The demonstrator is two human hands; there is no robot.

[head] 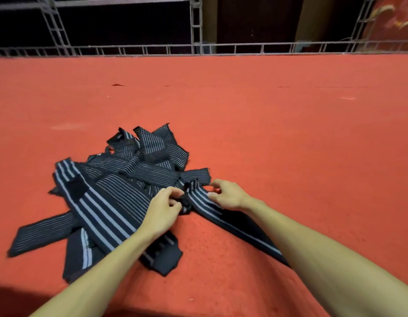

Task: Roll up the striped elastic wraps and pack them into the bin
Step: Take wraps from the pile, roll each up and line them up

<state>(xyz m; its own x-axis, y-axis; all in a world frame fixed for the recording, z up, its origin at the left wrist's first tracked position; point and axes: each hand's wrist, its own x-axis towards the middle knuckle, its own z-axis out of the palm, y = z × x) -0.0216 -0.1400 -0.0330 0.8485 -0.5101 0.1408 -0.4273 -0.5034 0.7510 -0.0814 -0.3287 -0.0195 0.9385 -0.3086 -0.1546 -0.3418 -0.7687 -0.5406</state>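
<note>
Since no finished roll shows anywhere and no bin is in view, I judge the task barely begun: first wrap only, first turn at most.

Left hand (163,205) and right hand (228,194) meet at the far end of one striped wrap (239,227). Fingers (175,193) of the left are curled and pinch its bunched end. The right's are curled too, pinching the same end from the other side. The wrap's tail runs flat back toward me, under my right forearm.

The pile of wraps (120,186) lies loose and criss-crossed on the red carpeted floor (290,133), toward its near left, touching the wrap in hand. All of it is unrolled, so nearly everything is left to do.

In the way: strips from the pile overlap the end I'm pinching, and I judge they may drag along. A metal truss rail (196,45) lines the floor's far edge, well apart.
</note>
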